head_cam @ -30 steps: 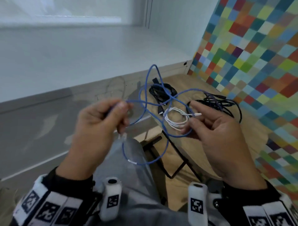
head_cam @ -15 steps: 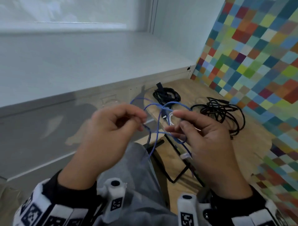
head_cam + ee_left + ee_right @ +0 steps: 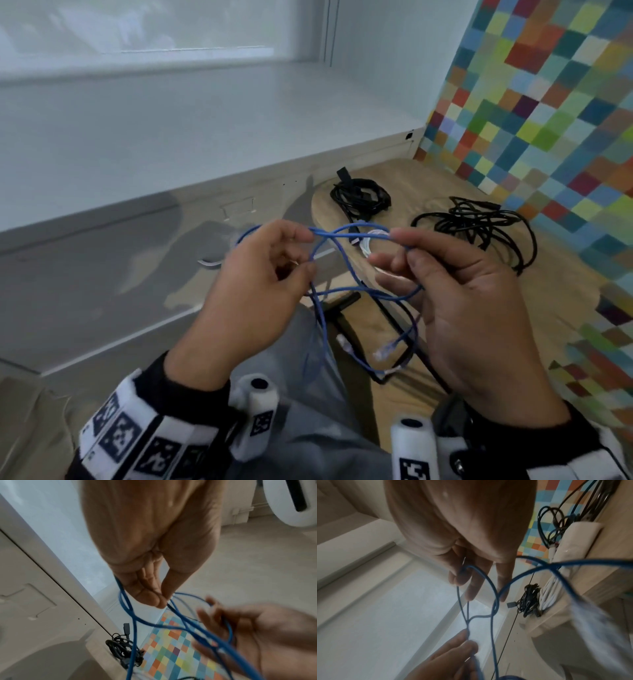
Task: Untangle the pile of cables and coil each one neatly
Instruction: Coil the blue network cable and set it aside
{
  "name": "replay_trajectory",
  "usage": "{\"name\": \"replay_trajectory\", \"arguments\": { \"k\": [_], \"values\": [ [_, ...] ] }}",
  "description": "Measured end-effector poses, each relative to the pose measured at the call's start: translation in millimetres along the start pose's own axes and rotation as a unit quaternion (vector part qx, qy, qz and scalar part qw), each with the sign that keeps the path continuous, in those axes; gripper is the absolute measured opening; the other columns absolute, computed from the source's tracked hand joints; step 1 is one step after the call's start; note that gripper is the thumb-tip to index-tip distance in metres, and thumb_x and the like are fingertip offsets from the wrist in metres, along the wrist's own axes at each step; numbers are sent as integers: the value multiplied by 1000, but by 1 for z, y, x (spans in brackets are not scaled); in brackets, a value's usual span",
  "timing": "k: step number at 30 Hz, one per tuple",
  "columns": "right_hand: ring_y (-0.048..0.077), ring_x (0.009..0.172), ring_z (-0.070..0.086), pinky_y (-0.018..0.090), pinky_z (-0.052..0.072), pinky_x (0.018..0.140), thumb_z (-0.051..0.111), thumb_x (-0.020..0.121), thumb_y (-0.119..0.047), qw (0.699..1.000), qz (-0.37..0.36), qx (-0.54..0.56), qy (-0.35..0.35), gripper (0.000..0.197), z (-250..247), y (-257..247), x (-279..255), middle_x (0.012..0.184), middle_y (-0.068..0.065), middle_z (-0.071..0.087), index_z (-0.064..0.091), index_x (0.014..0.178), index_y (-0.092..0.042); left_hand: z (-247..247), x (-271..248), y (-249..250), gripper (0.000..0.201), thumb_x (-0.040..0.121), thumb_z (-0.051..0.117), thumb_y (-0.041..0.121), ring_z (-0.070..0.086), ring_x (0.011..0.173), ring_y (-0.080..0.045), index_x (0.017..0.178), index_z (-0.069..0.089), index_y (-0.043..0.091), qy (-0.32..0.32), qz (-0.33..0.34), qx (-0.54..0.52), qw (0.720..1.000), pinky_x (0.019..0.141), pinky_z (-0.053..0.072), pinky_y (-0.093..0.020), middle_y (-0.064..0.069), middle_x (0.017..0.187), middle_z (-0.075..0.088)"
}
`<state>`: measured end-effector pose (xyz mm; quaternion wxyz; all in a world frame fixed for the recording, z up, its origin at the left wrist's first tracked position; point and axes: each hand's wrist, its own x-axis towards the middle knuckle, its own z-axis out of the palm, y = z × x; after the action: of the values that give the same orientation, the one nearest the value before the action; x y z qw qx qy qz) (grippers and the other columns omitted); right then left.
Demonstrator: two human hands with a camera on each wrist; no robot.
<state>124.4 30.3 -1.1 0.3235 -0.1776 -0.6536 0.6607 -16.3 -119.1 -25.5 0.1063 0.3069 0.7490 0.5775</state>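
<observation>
Hands raised at lap height: the left hand (image 3: 253,284) pinches the blue cable (image 3: 342,270) and the right hand (image 3: 469,308) grips its other strand, keeping loops apart, likely for coiling; beyond the fingertips lie a black bundle (image 3: 359,197) and loose black tangle (image 3: 479,222)

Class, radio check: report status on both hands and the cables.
Left hand and right hand both pinch blue cable, loops crossed. Black bundles and white cable wait on table.

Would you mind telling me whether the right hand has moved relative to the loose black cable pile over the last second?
Yes. The right hand has come nearer the person, uncovering the black cable pile.
</observation>
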Motion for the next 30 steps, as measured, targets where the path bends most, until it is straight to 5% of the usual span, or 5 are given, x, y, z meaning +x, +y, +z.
{"name": "replay_trajectory", "arguments": {
  "k": [7, 15, 24, 27, 30],
  "values": [
    [29, 95, 76, 48, 61, 82, 49, 105, -4, 992, 26, 0, 126, 34, -35, -1, 14, 78, 2, 70, 77, 92, -19, -26, 10, -1, 27, 69, 44, 8, 12, 51, -21, 65, 71, 9, 79, -72, -284, 953, 49, 9, -31, 0, 49, 25],
    [25, 76, 76, 40, 63, 64, 41, 108, -6, 980, 45, 80, 176, 32, -58, -8, 20, 81, 6, 59, 71, 102, -14, -62, 28, -19, 32, 93, 45, 8, 42, 49, -14, 80, 70, 22, 244, -108, -240, 933, 50, 32, -26, 0, 59, 36],
    [26, 74, 74, 39, 62, 62, 39, 108, -3, 987, 16, 88, 135, 35, -40, -10, 8, 76, 1, 63, 72, 101, -13, -52, 14, -17, 31, 76, 91, 20, 55, 60, -11, 102, 75, 26, -57, -17, 14, 998, 57, 43, -18, 3, 80, 56],
    [26, 74, 74, 39, 62, 63, 38, 108, -2, 986, 1, 101, 132, 36, -39, -12, 5, 78, 1, 63, 71, 102, -12, -49, 11, -11, 31, 86, 79, 8, 61, 60, -10, 102, 75, 34, -139, 8, 101, 985, 59, 47, -17, 7, 80, 64],
    [26, 74, 74, 40, 62, 65, 36, 108, -2, 985, -14, 114, 125, 36, -39, -12, 3, 80, 0, 63, 71, 103, -12, -42, 11, -11, 45, 97, 55, -5, 66, 70, -12, 99, 77, 34, -62, -21, 74, 995, 73, 50, -23, 9, 83, 71]
  ]
}}
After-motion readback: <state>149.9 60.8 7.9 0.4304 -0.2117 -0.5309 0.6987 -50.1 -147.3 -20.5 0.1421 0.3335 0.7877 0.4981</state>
